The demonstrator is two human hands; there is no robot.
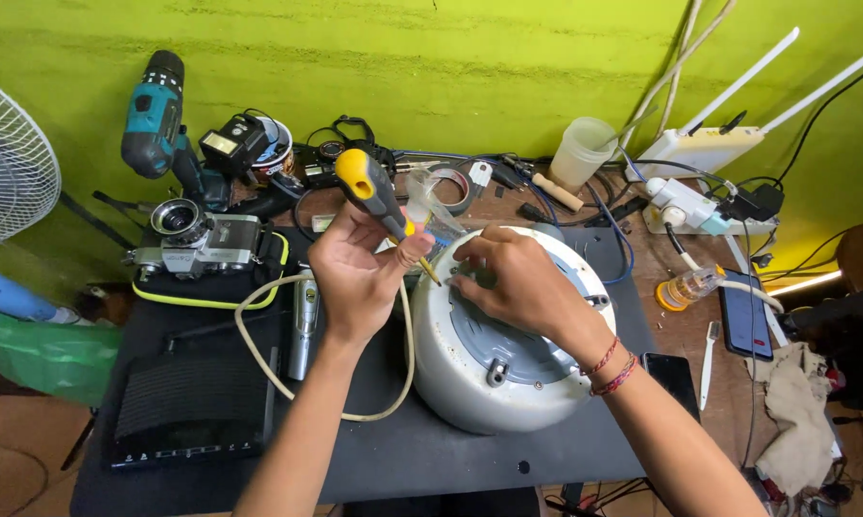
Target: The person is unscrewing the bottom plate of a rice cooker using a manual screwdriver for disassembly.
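Item 1, your left hand (355, 273): fingers closed around a screwdriver (379, 201) with a yellow and grey handle, held slanted, its tip pointing down-right toward the appliance rim.

Item 2, your right hand (513, 278): fingers curled and pressed on the grey underside panel of the round white appliance (494, 369), which lies upturned in the middle of the counter (355, 460). Whether those fingers pinch a screw or only steady the panel you cannot tell.

Item 3, surroundings: a cream cord (259, 354) loops left of the appliance; a camera (197, 244) and a teal drill (158, 120) lie far left; a phone (746, 311) sits to the right.

Risk: the tip hovers close to your right fingers, so a slip off a screw head could jab them. Any loosened screw could roll off among the clutter at the far edge.

Hidden: the screwdriver tip's exact contact point is masked by your hands; the fan at the left edge is cut off.
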